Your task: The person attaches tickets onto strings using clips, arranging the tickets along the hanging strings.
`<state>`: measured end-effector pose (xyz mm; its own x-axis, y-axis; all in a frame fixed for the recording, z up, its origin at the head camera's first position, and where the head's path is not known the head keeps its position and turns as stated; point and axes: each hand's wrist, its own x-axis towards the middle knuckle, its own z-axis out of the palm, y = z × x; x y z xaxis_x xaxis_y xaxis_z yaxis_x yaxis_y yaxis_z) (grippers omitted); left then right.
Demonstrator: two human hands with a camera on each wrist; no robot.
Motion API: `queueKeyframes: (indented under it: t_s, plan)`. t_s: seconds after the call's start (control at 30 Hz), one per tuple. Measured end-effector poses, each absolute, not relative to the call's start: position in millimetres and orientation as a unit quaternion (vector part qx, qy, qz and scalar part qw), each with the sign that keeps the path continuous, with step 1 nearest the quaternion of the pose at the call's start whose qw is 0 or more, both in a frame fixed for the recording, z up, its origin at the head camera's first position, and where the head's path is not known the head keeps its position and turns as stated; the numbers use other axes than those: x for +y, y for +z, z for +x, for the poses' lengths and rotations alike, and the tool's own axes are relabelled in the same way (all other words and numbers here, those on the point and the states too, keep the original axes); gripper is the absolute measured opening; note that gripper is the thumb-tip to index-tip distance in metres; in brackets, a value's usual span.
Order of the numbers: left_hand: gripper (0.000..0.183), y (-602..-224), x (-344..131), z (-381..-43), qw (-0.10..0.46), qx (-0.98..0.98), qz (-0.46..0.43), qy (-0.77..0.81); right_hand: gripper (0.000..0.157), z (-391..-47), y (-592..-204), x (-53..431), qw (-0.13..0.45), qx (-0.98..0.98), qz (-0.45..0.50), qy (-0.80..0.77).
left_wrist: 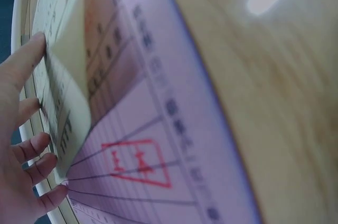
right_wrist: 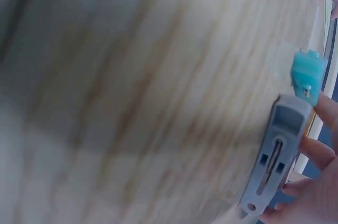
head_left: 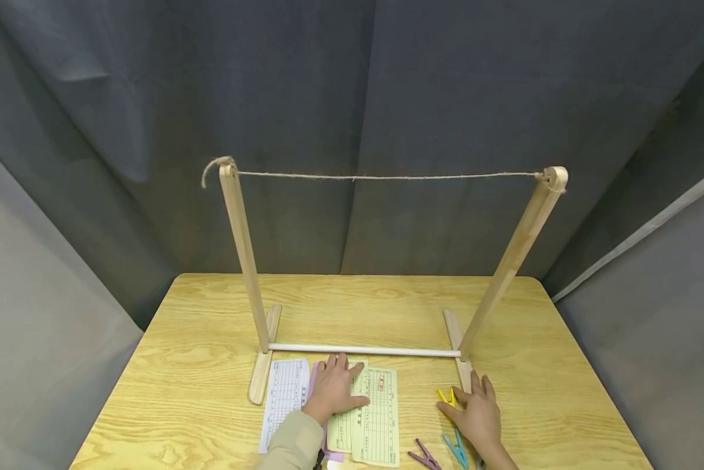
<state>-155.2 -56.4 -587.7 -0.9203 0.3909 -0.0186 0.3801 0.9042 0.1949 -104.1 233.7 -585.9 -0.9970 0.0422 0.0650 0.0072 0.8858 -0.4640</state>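
Observation:
My left hand point(head_left: 336, 388) rests with fingers spread on printed paper slips. Under and beside it lie a white slip point(head_left: 286, 397), a purple slip point(left_wrist: 137, 155), mostly covered, and two overlapping yellow slips point(head_left: 378, 418). In the left wrist view, a yellow slip's edge curls up by the fingers. My right hand point(head_left: 475, 414) is low over the table, thumb and index fingertips on either side of a yellow clothespin point(head_left: 450, 398). Close by lie a blue clothespin point(head_left: 459, 452), a purple clothespin point(head_left: 425, 455) and a grey clothespin point(right_wrist: 277, 155).
A wooden stand spans the table behind the slips. Its left post point(head_left: 243, 254) and right post point(head_left: 513, 258) carry a twine line point(head_left: 387, 177) across the top; a white rod point(head_left: 364, 350) joins them low down. Grey curtains point(head_left: 281, 85) surround the wood-grain table point(head_left: 352, 294).

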Motion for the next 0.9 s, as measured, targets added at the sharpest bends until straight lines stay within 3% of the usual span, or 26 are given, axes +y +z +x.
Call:
queueKeyframes:
  t_s: [0.2, 0.4, 0.67, 0.9]
  plan:
    - [0.073, -589.0, -57.1, -154.4, 0.023, 0.975, 0.197, 0.1, 0.039, -103.7, -584.6, 234.0, 0.067, -0.965, -0.011, 0.253]
    - [0.068, -592.5, -57.7, -154.0, 0.005, 0.974, 0.203, 0.104, 0.038, -103.6, -581.5, 234.7, 0.094, -0.955, -0.016, 0.28]
    - [0.052, -592.9, -53.7, -154.4, -0.021, 0.965, 0.21, 0.157, 0.033, -106.7, -578.8, 231.4, 0.193, -0.923, -0.011, 0.334]
    - [0.041, -591.8, -52.1, -154.5, -0.014, 0.955, 0.205, 0.212, 0.032, -106.7, -569.8, 226.6, 0.16, -0.908, -0.047, 0.385]
